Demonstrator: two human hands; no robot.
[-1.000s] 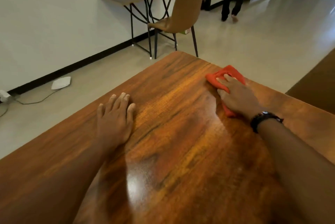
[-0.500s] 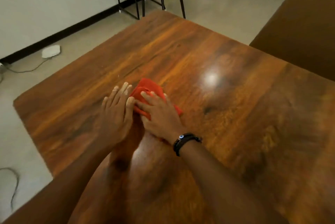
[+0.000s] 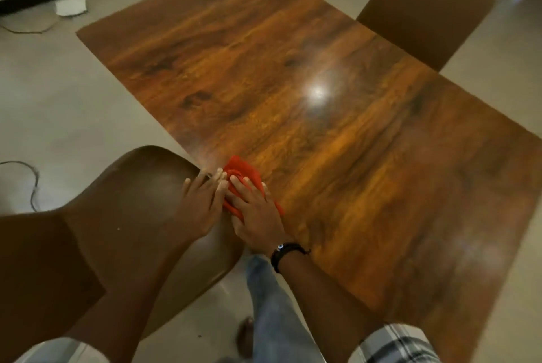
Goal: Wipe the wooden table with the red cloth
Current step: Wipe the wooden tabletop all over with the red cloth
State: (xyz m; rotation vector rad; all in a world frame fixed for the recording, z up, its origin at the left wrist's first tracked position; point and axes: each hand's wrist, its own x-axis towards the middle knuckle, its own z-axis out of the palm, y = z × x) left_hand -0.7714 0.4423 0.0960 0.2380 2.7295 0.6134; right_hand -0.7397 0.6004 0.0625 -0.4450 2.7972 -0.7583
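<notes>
The red cloth (image 3: 245, 176) lay bunched on the wooden table (image 3: 337, 133), close to its left edge and not far from the corner nearest the person. The right hand (image 3: 255, 213) rested on top of it, palm down, fingers straight and slightly spread, pressing the fabric flat against the wood rather than pinching it. The cloth showed beyond the fingertips and along both sides of the hand. A black wristband (image 3: 286, 254) circled that wrist, and a plaid sleeve (image 3: 393, 345) showed at the bottom edge.

The left hand (image 3: 202, 204) lay just beside the right one, fingers straight and close together, holding nothing. Its fingertips reached the table's edge and touched the cloth (whether the palm lay on the wood or on the chair back could not be told).

1 brown chair (image 3: 137, 201) stood against that left edge, under the left arm. A second chair (image 3: 422, 10) stood at the table's far right side. A jeans-clad leg (image 3: 272, 304) showed below. On the floor lay a white device (image 3: 70, 6) near the wall and a grey cable (image 3: 32, 177).
</notes>
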